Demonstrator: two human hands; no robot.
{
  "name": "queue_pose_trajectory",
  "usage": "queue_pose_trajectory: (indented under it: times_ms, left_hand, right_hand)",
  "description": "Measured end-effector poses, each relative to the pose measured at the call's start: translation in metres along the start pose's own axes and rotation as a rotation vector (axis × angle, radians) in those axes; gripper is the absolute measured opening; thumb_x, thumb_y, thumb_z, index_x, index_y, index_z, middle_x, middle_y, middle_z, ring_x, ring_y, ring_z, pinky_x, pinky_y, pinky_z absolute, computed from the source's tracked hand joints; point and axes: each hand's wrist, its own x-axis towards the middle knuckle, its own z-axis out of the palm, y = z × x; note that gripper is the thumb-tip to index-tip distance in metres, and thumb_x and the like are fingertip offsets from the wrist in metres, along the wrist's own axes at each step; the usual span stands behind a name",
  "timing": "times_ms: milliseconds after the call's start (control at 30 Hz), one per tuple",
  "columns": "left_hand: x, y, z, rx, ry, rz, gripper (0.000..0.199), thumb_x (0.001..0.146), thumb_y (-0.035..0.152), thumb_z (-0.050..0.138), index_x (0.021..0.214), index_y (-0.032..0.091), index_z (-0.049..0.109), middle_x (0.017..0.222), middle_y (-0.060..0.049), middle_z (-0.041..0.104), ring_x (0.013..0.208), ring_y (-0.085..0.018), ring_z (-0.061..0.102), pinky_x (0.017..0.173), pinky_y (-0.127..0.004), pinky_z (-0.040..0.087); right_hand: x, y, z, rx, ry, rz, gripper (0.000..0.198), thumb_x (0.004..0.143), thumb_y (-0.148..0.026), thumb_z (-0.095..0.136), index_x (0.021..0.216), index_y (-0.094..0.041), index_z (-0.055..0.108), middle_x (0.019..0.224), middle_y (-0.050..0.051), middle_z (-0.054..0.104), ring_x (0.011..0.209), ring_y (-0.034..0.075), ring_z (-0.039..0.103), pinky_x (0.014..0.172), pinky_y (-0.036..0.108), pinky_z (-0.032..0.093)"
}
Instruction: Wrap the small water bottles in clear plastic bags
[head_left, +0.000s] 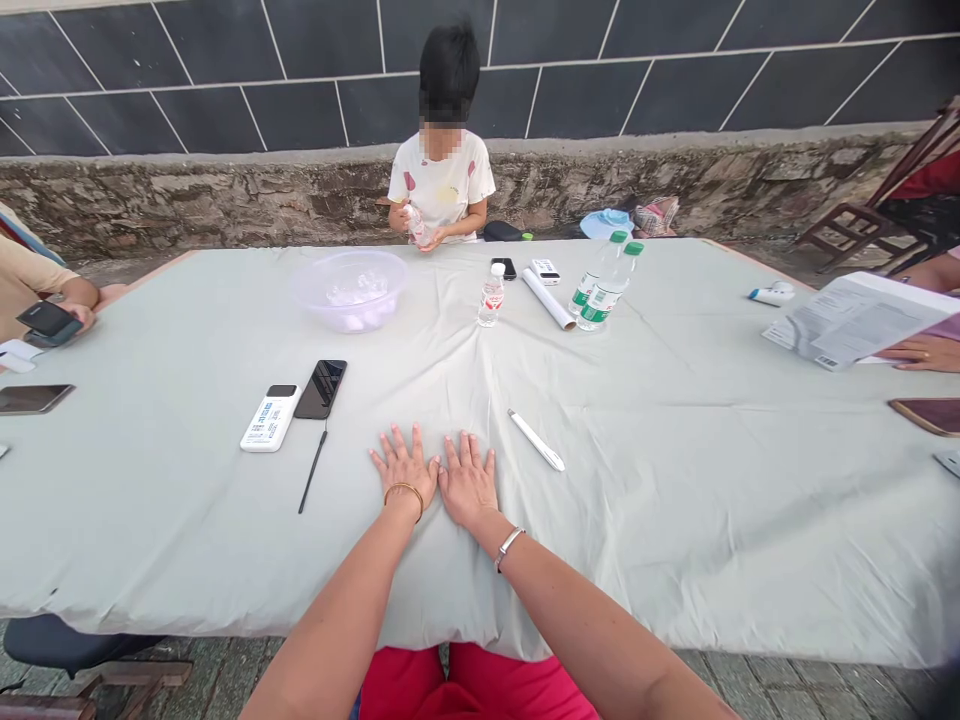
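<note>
My left hand (pixel 406 470) lies flat on the pale grey tablecloth (pixel 660 480), fingers spread, a gold-coloured bangle at its wrist. Right beside it, my right hand (pixel 468 478) rests palm down with fingers stretched out and a silver bracelet on the wrist. The two thumbs meet or nearly meet. Neither hand holds anything. A slim white utility knife (pixel 536 440) lies just right of my right hand. To the left of my left hand are a black smartphone (pixel 321 389) with a dark strap (pixel 313 472) and a white power bank (pixel 270 420).
Farther back stand a translucent purple basin (pixel 349 290), a small bottle (pixel 491 296), a white roll (pixel 549 298) and two green-capped water bottles (pixel 604 290). A person (pixel 442 185) across the table holds a bottle. Other people sit at both sides, one with a booklet (pixel 862 315).
</note>
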Motion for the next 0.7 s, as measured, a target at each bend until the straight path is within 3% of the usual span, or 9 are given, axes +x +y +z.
queue_pose_trajectory:
  times_ms: [700]
  left_hand:
    - [0.0000,0.0002,-0.0017,0.023,-0.020,0.019,0.066,0.088,0.052,0.031,0.146,0.024,0.022,0.153,-0.014,0.018,0.139,-0.040,0.009,0.107,-0.063,0.010]
  right_hand:
    - [-0.0021,-0.0024,-0.0063,0.004,-0.015,-0.004,0.053,0.095,-0.037,0.020,0.146,-0.020,0.023,0.154,0.011,0.011,0.142,0.026,0.003,0.110,0.053,0.000]
